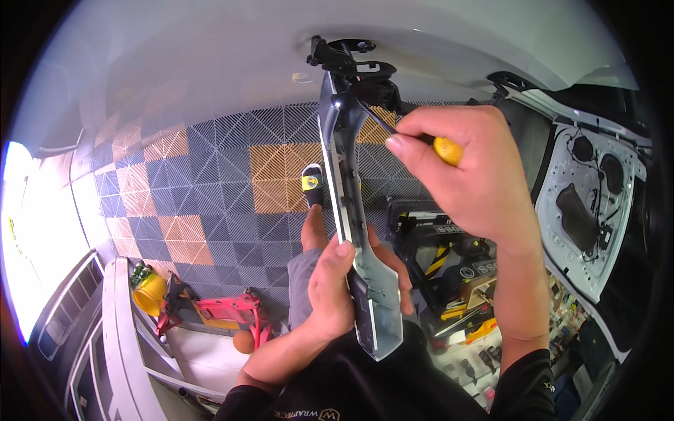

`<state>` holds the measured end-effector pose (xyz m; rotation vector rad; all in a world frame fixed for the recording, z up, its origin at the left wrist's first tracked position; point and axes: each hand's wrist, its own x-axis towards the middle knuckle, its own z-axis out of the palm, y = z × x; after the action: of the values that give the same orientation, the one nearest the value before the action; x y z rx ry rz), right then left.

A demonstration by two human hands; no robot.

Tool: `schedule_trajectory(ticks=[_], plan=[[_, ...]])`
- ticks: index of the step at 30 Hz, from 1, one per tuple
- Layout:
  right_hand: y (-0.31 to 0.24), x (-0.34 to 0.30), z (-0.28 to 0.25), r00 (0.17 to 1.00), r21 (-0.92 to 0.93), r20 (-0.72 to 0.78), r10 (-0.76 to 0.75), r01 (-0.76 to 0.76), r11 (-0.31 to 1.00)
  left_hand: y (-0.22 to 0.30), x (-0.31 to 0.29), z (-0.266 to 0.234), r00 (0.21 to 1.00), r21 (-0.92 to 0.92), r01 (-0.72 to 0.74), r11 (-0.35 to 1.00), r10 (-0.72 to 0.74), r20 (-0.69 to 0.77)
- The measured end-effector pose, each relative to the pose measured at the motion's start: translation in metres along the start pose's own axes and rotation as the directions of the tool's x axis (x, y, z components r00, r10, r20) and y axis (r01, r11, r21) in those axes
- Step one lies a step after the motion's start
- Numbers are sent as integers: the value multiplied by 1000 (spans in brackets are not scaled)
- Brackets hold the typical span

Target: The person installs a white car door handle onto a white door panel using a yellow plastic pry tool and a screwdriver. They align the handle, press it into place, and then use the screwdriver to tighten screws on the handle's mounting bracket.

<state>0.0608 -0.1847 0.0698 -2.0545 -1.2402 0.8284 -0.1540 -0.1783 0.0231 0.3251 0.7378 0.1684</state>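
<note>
A long, narrow car trim piece, pale on the outside with a black inner frame, runs from near my body up to a white car body panel. Its far end meets a black bracket at an opening in that panel. My left hand is wrapped around the trim's near half, thumb on one side and fingers on the other. In my right hand is a screwdriver with a yellow handle. Its thin dark shaft points at the black part by the trim's far end; whether the tip touches cannot be made out.
Below my right arm stands a black tool cart with yellow-handled tools. A stripped car door stands at right. On the left are a red floor jack and a yellow bucket. Patterned tiles cover the floor.
</note>
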Motion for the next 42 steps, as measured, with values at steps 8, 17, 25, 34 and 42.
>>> schedule_trajectory(ticks=[8, 17, 25, 34, 42], plan=[[20, 14, -8, 994, 49, 88, 72, -76, 996, -20, 17, -17, 989, -188, 0, 982, 27, 145], [29, 8, -3, 1000, 57, 16, 5, -6, 998, -33, 25, -25, 980, -222, -6, 975, 50, 193], [36, 9, 0, 997, 84, 75, -3, -4, 996, -41, 29, -9, 982, -450, 6, 893, 78, 169], [51, 5, -1, 996, 59, 19, -85, 83, 995, -47, 32, -11, 952, -566, -32, 823, 197, 233], [64, 9, 5, 993, 178, 20, -119, 113, 978, -52, 34, -25, 931, -676, 21, 736, 232, 281]])
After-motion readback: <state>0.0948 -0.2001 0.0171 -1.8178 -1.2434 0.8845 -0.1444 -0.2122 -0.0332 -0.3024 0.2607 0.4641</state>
